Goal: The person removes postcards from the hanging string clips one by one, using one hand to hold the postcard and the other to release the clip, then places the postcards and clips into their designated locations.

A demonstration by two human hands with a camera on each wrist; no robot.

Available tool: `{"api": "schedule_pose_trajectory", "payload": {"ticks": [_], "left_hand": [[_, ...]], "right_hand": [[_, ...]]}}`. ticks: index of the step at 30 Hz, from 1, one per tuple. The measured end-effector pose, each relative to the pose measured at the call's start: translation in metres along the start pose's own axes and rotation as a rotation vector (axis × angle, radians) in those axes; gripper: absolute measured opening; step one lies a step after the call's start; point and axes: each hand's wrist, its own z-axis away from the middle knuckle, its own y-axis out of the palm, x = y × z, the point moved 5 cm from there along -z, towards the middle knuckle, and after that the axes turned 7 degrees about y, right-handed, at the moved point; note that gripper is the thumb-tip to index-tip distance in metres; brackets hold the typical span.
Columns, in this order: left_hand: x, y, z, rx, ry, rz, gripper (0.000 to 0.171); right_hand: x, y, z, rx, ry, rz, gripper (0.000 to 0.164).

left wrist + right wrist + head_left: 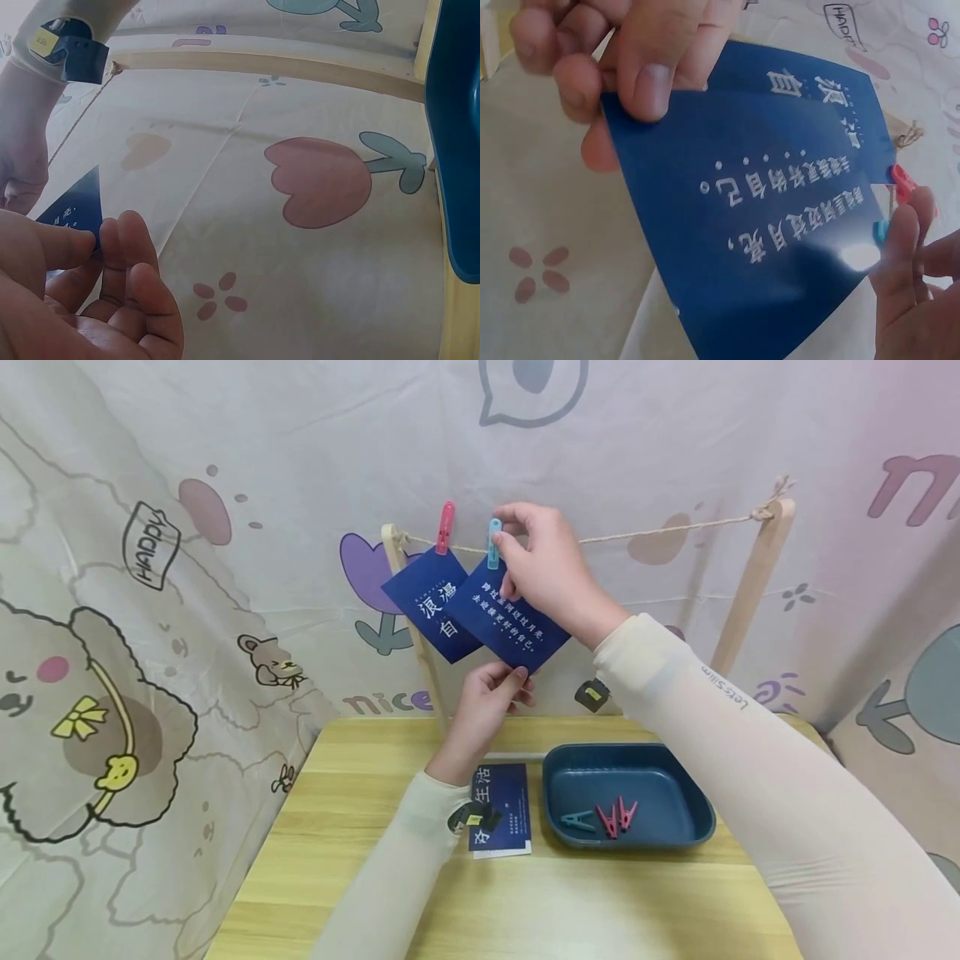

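Note:
My right hand [551, 560] pinches a light blue clothespin [493, 545] at the top corner of a dark blue card [517, 631] with white writing, up at the rope [667, 530]. The card's bottom corner sits between the thumb and fingers of my left hand [486, 702], also seen in the right wrist view. A second dark blue card [429, 606] hangs just to the left from a pink clothespin [446, 528], partly covered by the held card. In the right wrist view, only a bit of the blue clothespin [881, 230] shows beside the right fingers.
Two wooden posts carry the rope; the right post [750, 589] rises behind my right arm. Below, a blue tray [637, 760] holds several pink and blue-green clothespins [609, 818]. More cards [508, 810] lie on the wooden table [360, 810], left of the tray, partly behind my left wrist.

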Motion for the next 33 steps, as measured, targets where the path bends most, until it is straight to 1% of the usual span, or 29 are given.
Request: {"api": "schedule_pose_trajectory", "payload": {"ticks": [4, 8, 12, 16, 27, 33], "left_hand": [[-0.001, 0.000, 0.000, 0.000, 0.001, -0.005, 0.029], [-0.001, 0.000, 0.000, 0.002, 0.001, -0.009, 0.032], [-0.002, -0.001, -0.001, -0.004, 0.002, -0.011, 0.029], [-0.003, -0.001, -0.001, -0.002, 0.010, -0.005, 0.026], [-0.005, -0.003, -0.001, -0.006, 0.021, 0.003, 0.026], [-0.004, -0.004, 0.002, 0.005, 0.017, -0.002, 0.033]], "right_hand": [[0.001, -0.002, 0.001, -0.024, 0.001, -0.101, 0.037], [0.007, -0.004, 0.008, -0.051, -0.009, -0.153, 0.033], [0.019, -0.007, 0.019, -0.082, -0.038, -0.163, 0.029], [0.025, -0.009, 0.026, -0.103, -0.071, -0.175, 0.027], [0.031, -0.012, 0.033, -0.194, -0.171, -0.193, 0.020], [0.036, -0.014, 0.039, -0.216, -0.251, -0.207, 0.018]]}}
